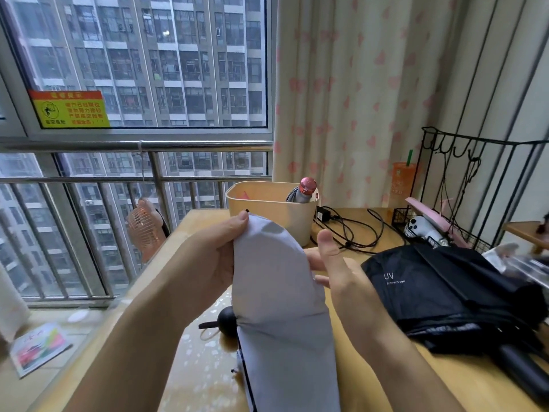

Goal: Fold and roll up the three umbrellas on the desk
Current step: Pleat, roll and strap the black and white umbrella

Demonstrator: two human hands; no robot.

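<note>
A pale lavender-grey umbrella [279,298] stands upright over the desk in the middle of the view, its canopy half gathered. My left hand [217,251] grips the top of its cloth, thumb pressed on the upper edge. My right hand [332,263] is beside the cloth on the right with its thumb raised; its fingers reach behind the fabric, partly hidden. A black umbrella [439,289] marked "UV" lies loosely folded on the desk at the right. A third umbrella [303,191], grey with a red-pink cap, stands in the cream bin [264,200].
The wooden desk [475,388] runs along a window with a metal railing. A black rounded handle [227,321] lies under the lavender umbrella. Black cables [353,230] trail behind the bin. A black wire rack [463,185] stands at the back right. A small orange fan [145,230] sits off the desk's left edge.
</note>
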